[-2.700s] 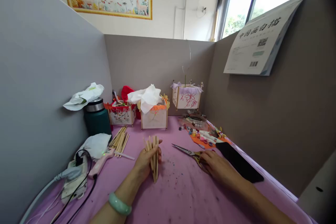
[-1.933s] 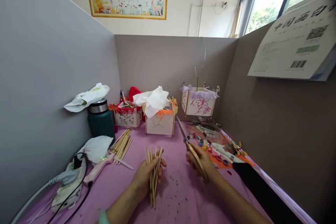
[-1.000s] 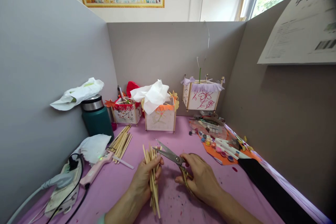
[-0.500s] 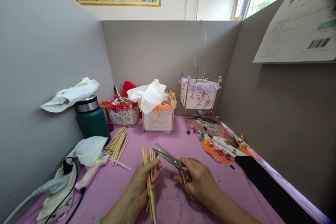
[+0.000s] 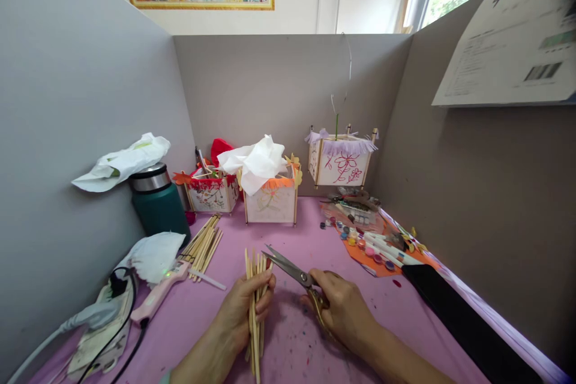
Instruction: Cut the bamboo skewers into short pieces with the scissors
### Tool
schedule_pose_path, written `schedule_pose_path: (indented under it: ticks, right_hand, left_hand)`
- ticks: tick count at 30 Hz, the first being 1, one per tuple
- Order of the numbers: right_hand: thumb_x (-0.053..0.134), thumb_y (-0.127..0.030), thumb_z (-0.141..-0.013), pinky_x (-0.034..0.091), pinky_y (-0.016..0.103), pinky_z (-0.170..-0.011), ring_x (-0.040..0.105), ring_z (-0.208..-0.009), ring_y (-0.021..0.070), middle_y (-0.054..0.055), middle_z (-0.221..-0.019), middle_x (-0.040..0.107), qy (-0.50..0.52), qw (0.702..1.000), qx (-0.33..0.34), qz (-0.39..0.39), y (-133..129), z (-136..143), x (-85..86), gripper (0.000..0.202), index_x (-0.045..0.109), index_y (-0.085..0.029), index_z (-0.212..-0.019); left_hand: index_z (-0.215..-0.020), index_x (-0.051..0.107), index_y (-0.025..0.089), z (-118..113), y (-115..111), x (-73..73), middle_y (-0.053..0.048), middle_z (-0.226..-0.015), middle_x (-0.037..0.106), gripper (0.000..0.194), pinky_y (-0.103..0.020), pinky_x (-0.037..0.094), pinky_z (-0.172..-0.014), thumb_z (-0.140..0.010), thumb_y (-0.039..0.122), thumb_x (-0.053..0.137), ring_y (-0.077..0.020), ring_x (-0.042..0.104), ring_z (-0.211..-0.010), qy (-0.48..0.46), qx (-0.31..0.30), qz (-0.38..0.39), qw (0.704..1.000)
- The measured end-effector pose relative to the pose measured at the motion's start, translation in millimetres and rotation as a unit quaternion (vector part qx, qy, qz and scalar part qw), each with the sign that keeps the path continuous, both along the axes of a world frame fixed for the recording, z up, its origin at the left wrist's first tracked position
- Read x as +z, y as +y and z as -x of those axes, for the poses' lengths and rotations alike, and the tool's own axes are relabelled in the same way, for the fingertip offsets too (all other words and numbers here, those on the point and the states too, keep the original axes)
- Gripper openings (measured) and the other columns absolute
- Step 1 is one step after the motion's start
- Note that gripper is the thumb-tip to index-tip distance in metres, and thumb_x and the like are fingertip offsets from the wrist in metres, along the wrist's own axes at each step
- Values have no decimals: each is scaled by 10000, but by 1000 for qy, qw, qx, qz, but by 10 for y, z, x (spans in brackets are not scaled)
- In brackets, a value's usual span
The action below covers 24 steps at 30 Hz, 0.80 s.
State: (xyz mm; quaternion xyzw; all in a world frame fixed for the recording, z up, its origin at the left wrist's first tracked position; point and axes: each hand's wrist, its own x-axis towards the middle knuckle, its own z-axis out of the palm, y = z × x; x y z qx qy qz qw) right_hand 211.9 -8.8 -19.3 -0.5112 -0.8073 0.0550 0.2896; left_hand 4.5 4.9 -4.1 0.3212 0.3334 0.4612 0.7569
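My left hand [image 5: 252,306] is wrapped around a bundle of thin wooden sticks [image 5: 255,336], held upright with their tops fanned slightly above my fingers. In my right hand [image 5: 339,306] is a pair of scissors [image 5: 294,273] with gold-coloured handles, my fingers through the loops. The blades are a little apart and point up and left, their tips beside the tops of the sticks. Whether a blade touches a stick I cannot tell. More wooden sticks [image 5: 204,249] lie on the pink tabletop [image 5: 360,342] to the left.
Paper lantern-like boxes [image 5: 270,207] stand at the back, one with purple fringe [image 5: 344,165]. A pink glue gun [image 5: 159,294], power strip [image 5: 96,336] and green bottle [image 5: 159,210] are at left. Paint pots [image 5: 360,243], white pens [image 5: 387,249] and a black long case [image 5: 459,318] lie right.
The bundle in my left hand has tilted slightly, its lower ends shifting left. The scissors and my right hand have barely moved.
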Motion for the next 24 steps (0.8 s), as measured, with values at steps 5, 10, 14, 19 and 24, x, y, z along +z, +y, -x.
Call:
schedule_pose_path:
  ticks: [5, 10, 14, 19, 24]
  right_hand:
    - [520, -325, -834, 387, 252, -623, 558, -685, 172, 54, -795, 616, -6, 1000, -6, -9, 7, -7, -18, 184, 553, -186, -950]
    - [505, -308, -843, 380, 249, -625, 562, -690, 173, 51, -791, 622, -19, 1000, -6, -17, 11, -26, -28, 170, 549, -191, -959]
    - [499, -293, -844, 370, 240, -608, 570, -666, 167, 51, -773, 635, -28, 999, -10, -18, 12, -25, -45, 147, 544, -189, -939]
    - [513, -352, -846, 351, 236, -560, 576, -598, 156, 23, -718, 646, -12, 1000, -21, 0, 31, -58, -10, 155, 540, -203, -877]
    - [553, -443, -826, 361, 246, -569, 578, -597, 159, 8, -717, 647, 3, 998, -50, 25, 62, -130, 74, 278, 550, -213, -982]
  left_hand:
    - [-646, 583, 126, -3, 5, 21, 80, -376, 363, 174, -153, 148, -319, -718, 262, 664, -11, 246, -294, -13, -8, 5, 1000]
    - [-651, 590, 124, -19, 3, 36, 84, -364, 351, 150, -145, 167, -319, -719, 238, 659, -9, 248, -293, -23, -10, 13, 1000]
    - [-643, 590, 120, -9, 9, 25, 81, -376, 356, 157, -142, 157, -313, -719, 237, 661, -6, 240, -298, -27, -8, 25, 999]
    - [-679, 609, 110, 2, 12, 20, 74, -411, 390, 153, -132, 177, -313, -734, 243, 660, 2, 245, -308, -37, -7, 22, 999]
    - [-692, 601, 101, -19, 16, 27, 61, -468, 439, 147, -131, 208, -306, -731, 230, 662, 3, 279, -313, -41, 26, 24, 999]
